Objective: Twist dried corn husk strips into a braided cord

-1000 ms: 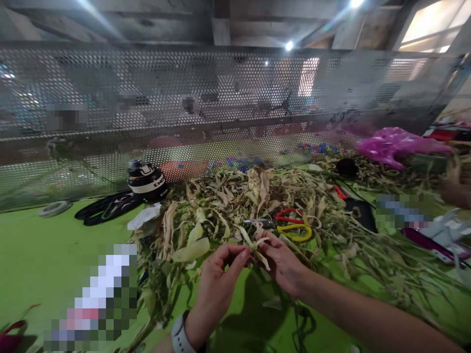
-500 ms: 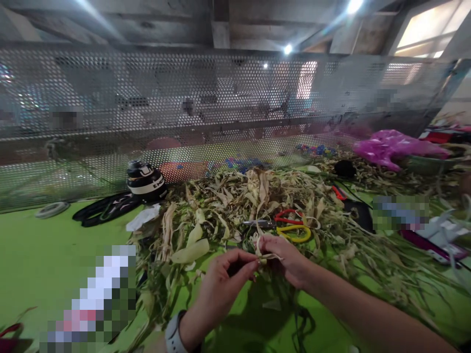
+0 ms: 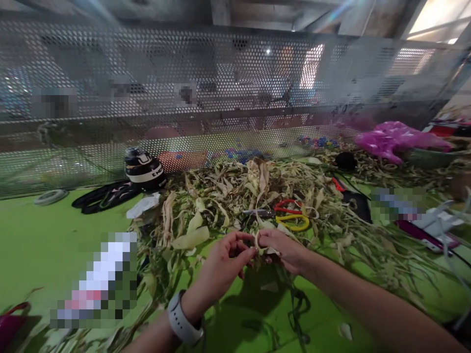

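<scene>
A pale strip of dried corn husk [image 3: 270,250] is pinched in the fingers of my right hand [image 3: 285,247], its upper end bent into a small loop. Close on its left is my left hand [image 3: 226,260], thumb and forefinger apart, their tips right by the strip; whether they touch it I cannot tell. Beyond both hands spreads a heap of dried husks [image 3: 224,184]. Scissors [image 3: 290,221] with one red and one yellow handle lie on the heap's near side, blades to the left. A broad pale husk piece [image 3: 191,239] rests to the left.
A perforated metal screen [image 3: 165,98] runs along the back of the green table [image 3: 33,235]. At left stand a black bottle [image 3: 145,169], a black strap [image 3: 103,196] and a tape roll [image 3: 50,197]. A pink plastic bag [image 3: 393,139] and a black pouch [image 3: 356,205] are at right.
My left thumb and forefinger, pinched at the husk strip before, have parted. My right hand keeps the strip. The view has tipped slightly downward.
</scene>
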